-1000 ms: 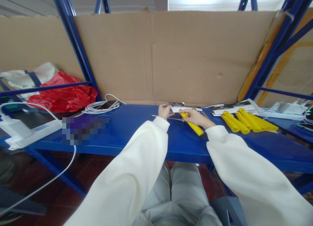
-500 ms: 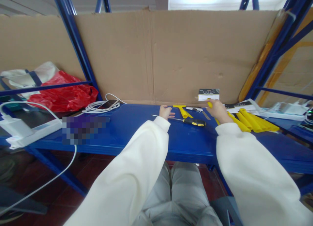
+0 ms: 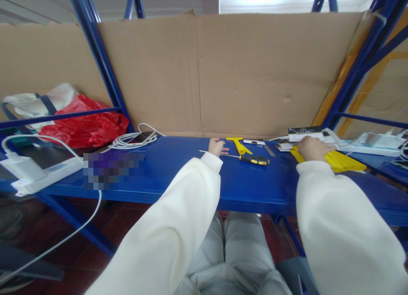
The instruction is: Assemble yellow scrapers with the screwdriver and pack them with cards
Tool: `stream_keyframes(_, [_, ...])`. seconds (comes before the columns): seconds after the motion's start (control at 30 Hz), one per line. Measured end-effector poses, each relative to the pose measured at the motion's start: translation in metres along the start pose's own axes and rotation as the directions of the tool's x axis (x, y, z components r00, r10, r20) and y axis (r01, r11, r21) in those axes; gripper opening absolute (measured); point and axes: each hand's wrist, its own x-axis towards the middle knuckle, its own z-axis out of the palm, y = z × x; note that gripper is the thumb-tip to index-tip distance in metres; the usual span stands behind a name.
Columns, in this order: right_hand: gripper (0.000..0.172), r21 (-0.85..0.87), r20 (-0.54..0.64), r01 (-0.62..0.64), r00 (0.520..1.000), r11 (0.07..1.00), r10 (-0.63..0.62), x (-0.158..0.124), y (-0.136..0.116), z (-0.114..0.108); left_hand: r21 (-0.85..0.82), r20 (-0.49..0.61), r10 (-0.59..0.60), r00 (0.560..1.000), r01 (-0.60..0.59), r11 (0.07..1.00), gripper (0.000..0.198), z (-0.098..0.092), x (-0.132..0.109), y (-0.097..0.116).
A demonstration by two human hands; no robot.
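My left hand [image 3: 217, 147] hovers or rests above the screwdriver's thin shaft, fingers apart, holding nothing that I can see. The screwdriver [image 3: 254, 160] has a black and yellow handle and lies on the blue tabletop. Behind it are a yellow T-shaped scraper handle [image 3: 239, 146], a white and black strip [image 3: 253, 142] and a thin metal blade [image 3: 269, 150]. At the right, my right hand [image 3: 310, 148] is closed round a scraper whose black-and-white covered head [image 3: 305, 133] shows beyond the fingers; its handle is hidden. Under that hand lie several yellow handles [image 3: 346, 162].
White coiled cable [image 3: 132, 140] and a blurred-out item [image 3: 111, 169] lie left on the blue table [image 3: 178, 159]. Power strips stand at left [image 3: 47, 176] and right [image 3: 371, 148]. A red plastic bag [image 3: 86, 123] sits farther left. Cardboard [image 3: 239, 74] walls the back.
My right hand has moved right and lowered the scraper from near the metal blade onto the pile of yellow handles. My left hand has stayed in place.
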Motion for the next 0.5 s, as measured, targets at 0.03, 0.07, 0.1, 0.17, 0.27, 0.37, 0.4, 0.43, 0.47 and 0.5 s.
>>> stream_keyframes(0.03, [0.039,0.022,0.013,-0.04,0.999,0.999,0.04,0.0,0.001,0.002,0.001,0.0,0.0,1.0,0.0,1.0,0.038,0.0,0.0,0.0])
stream_keyframes(0.07, [0.04,0.037,0.037,-0.116,0.993,0.993,0.114,-0.001,0.002,0.003,0.002,-0.001,0.001,1.0,-0.001,1.0,0.038,0.0,-0.001,0.0])
stream_keyframes(0.1, [0.042,0.051,0.058,-0.152,0.987,0.987,0.149,-0.003,0.001,0.003,0.003,-0.002,0.002,1.0,-0.002,1.0,0.037,0.001,-0.001,0.0])
stream_keyframes(0.17, [0.042,0.066,0.085,-0.14,0.987,0.988,0.135,-0.006,-0.001,0.002,0.006,-0.005,0.003,1.0,-0.003,1.0,0.036,0.001,-0.001,0.0])
stream_keyframes(0.27, [0.039,0.099,0.107,-0.094,0.991,0.991,0.083,-0.009,-0.006,-0.004,0.011,0.0,0.0,1.0,0.0,1.0,0.035,0.0,0.001,-0.001])
stream_keyframes(0.37, [0.04,0.101,0.103,-0.043,0.994,0.994,0.032,-0.011,-0.014,-0.01,0.028,0.021,0.009,1.0,-0.01,1.0,0.031,0.0,0.006,-0.003])
stream_keyframes(0.4, [0.04,0.098,0.09,-0.011,0.996,0.995,0.003,-0.012,-0.018,-0.011,0.048,0.03,0.024,0.999,-0.025,0.999,0.029,0.0,0.008,-0.005])
stream_keyframes(0.43, [0.04,0.102,0.074,0.032,0.996,0.994,-0.04,-0.013,-0.022,-0.012,0.083,0.039,0.044,0.998,-0.047,0.995,0.027,0.001,0.011,-0.006])
stream_keyframes(0.47, [0.039,0.115,0.052,0.085,0.994,0.99,-0.091,-0.015,-0.028,-0.013,0.137,0.049,0.071,0.996,-0.077,0.988,0.024,0.001,0.013,-0.008])
stream_keyframes(0.5, [0.038,0.13,0.046,0.134,0.989,0.983,-0.14,-0.017,-0.034,-0.014,0.207,0.064,0.099,0.993,-0.11,0.972,0.022,0.002,0.015,-0.011])
